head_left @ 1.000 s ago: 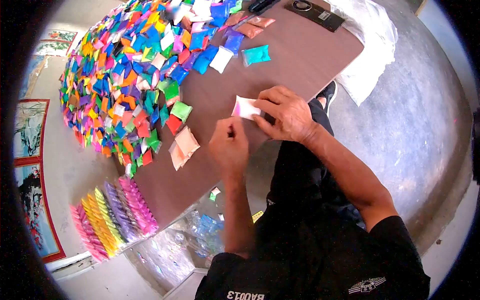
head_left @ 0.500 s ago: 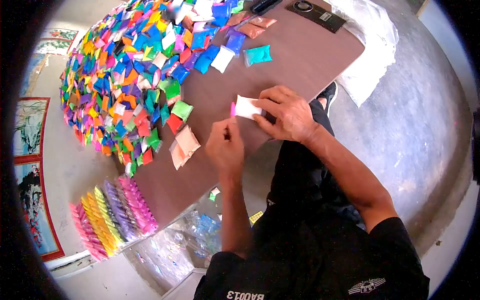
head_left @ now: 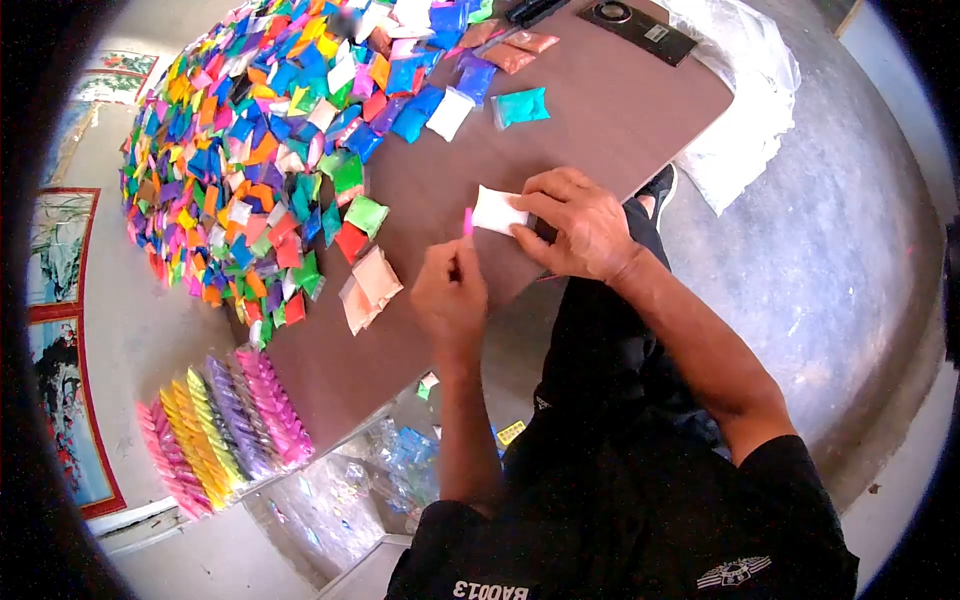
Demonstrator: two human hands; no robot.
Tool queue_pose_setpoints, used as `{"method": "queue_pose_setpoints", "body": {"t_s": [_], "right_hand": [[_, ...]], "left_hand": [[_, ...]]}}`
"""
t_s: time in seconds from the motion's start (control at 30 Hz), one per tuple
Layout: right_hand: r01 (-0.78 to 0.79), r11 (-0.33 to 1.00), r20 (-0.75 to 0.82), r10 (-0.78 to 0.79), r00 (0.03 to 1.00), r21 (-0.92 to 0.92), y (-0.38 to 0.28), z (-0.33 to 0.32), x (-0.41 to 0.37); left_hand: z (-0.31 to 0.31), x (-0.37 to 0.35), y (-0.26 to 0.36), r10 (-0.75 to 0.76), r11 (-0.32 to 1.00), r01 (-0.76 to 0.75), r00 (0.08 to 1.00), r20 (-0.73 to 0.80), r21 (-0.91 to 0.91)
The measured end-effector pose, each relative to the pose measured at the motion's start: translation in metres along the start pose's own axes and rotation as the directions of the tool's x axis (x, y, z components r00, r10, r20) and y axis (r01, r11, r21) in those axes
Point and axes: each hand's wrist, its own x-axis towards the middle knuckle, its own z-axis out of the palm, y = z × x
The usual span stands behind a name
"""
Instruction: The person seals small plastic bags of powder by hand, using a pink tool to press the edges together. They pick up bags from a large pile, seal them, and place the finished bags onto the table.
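My right hand [head_left: 580,225] pinches a small white packet [head_left: 498,211] by its right end, thumb below and fingers on top, over the front part of the brown table [head_left: 600,110]. Close on its left, my left hand [head_left: 450,290] is closed, with a thin bright pink piece [head_left: 468,222] sticking up from its fingertips. That pink piece stands right at the packet's left edge; its lower part is hidden in the fingers. Nearest to the left hand lie peach packets [head_left: 376,278], overlapping one another. A teal packet [head_left: 522,107] lies farther back.
A large heap of colourful packets [head_left: 270,150] covers the table's left and back. Twisted strips of pink, yellow and purple packs [head_left: 225,430] lie at the near left corner. A dark phone-like object [head_left: 640,32] and a white plastic bag [head_left: 740,100] are at the far right.
Both hands keep nearly the same pose, with the white packet and the pink piece still held close together. The view has shifted very slightly.
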Motion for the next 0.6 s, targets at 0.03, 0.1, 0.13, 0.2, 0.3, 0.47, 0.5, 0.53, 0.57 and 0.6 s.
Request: {"method": "queue_pose_setpoints", "body": {"t_s": [0.03, 0.1, 0.13, 0.2, 0.3, 0.47, 0.5, 0.53, 0.57, 0.6], "right_hand": [[0.0, 1.0, -0.002, 0.0, 1.0, 0.004, -0.001, 0.0, 0.0], [0.005, 1.0, -0.001, -0.005, 1.0, 0.008, 0.0, 0.0, 0.001], [0.01, 1.0, -0.002, -0.01, 1.0, 0.004, 0.0, 0.001, 0.001], [0.015, 1.0, -0.006, -0.015, 1.0, -0.003, 0.001, 0.0, 0.001], [0.024, 1.0, 0.0, -0.024, 1.0, -0.015, 0.001, -0.001, 0.001], [-0.014, 1.0, 0.015, 0.014, 1.0, 0.017, -0.001, -0.001, 0.001], [-0.008, 1.0, 0.016, 0.008, 1.0, 0.02, -0.003, -0.002, 0.001], [-0.009, 1.0, 0.019, 0.009, 1.0, 0.018, -0.004, -0.004, 0.002], [-0.01, 1.0, 0.021, 0.009, 1.0, 0.014, -0.005, -0.005, 0.002], [-0.002, 1.0, 0.022, 0.001, 1.0, 0.016, -0.006, -0.006, 0.003]], "left_hand": [[0.003, -0.004, 0.007, 0.041, 0.996, -0.041, 0.999, -0.002, -0.083], [0.012, -0.008, 0.012, 0.108, 0.994, -0.107, 0.994, 0.025, -0.028], [0.014, -0.008, 0.015, 0.176, 0.984, -0.177, 0.983, 0.06, 0.026], [0.008, -0.006, 0.014, 0.138, 0.99, -0.14, 0.987, 0.077, 0.021], [0.0, 0.001, -0.006, 0.103, 0.979, -0.115, 0.992, 0.079, 0.17], [-0.003, 0.006, -0.016, 0.04, 0.994, -0.037, 0.999, -0.026, 0.106], [-0.004, 0.006, -0.017, 0.039, 0.993, -0.035, 0.999, -0.032, 0.109], [-0.004, 0.007, -0.018, 0.03, 0.998, -0.028, 0.999, -0.032, 0.061], [-0.004, 0.007, -0.019, 0.022, 1.0, -0.022, 0.999, -0.033, 0.013], [-0.004, 0.007, -0.019, 0.022, 1.0, -0.021, 0.999, -0.041, 0.013]]}}
